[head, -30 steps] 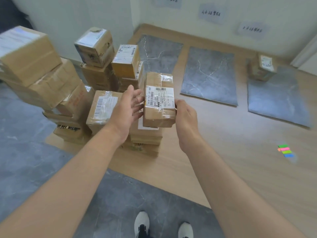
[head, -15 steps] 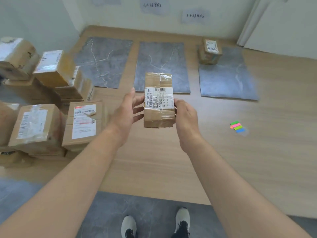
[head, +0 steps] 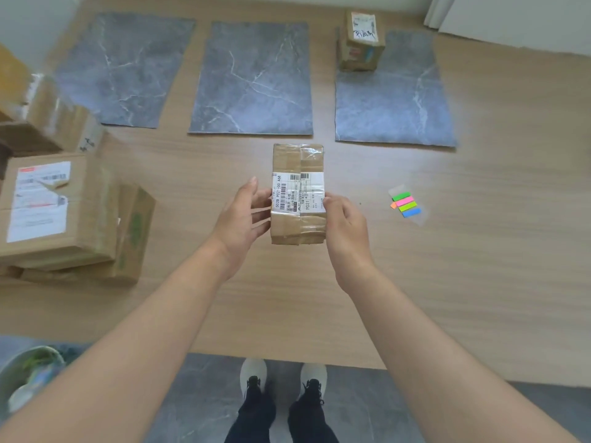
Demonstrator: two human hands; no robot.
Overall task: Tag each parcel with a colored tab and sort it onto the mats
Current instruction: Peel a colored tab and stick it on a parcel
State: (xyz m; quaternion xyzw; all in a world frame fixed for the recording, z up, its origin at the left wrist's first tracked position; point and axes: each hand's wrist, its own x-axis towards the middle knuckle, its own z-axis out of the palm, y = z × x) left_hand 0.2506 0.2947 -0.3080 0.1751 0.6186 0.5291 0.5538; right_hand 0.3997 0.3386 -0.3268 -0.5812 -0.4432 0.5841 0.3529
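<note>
Above the wooden floor (head: 479, 266), in front of the person's chest, a taped cardboard parcel (head: 297, 161) with a white shipping label is held between both hands. The left hand (head: 238, 219) presses its fairly straight, spread fingers against the parcel's left side. The right hand (head: 347, 228) grips the right edge, thumb curled onto the label.

Beyond the parcel lie three grey marbled mats side by side: the left mat (head: 124, 68), the middle mat (head: 256, 78) and the right mat (head: 393, 103). A small labelled box (head: 361, 43) stands on the far left corner of the right mat. A strip of coloured tabs (head: 405, 204) lies on the floor just right of the hands, with nothing between. A pile of cardboard boxes (head: 57, 212) crowds the left edge. The person's shoes (head: 252, 372) stand on grey tiles below.
</note>
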